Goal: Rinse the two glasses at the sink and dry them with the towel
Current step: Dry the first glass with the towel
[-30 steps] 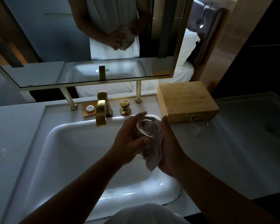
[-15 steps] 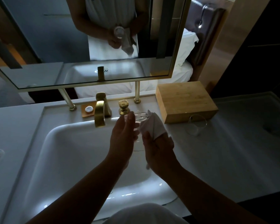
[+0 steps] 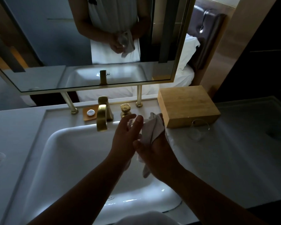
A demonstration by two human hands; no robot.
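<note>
Over the white sink [image 3: 68, 153] my left hand [image 3: 126, 137] grips a clear glass [image 3: 133, 123], which is mostly hidden behind its fingers. My right hand [image 3: 154, 153] holds a white towel [image 3: 153, 130] pressed against that glass, with a loose tail hanging below the wrist. A second clear glass [image 3: 198, 129] stands upright on the counter to the right, just in front of the wooden box. The mirror shows the same grip from the other side.
A gold faucet [image 3: 102, 117] and gold knob [image 3: 125, 109] stand behind the basin, beside a small soap tray [image 3: 89, 113]. A wooden box [image 3: 187, 105] sits at the right rear. The mirror frame [image 3: 94, 89] hangs above on gold posts. White counter [image 3: 234, 159] extends right.
The glass has gone from tilted with its mouth toward me to held upright and farther back. The towel moved from under the glass to its right side. The head shifted slightly.
</note>
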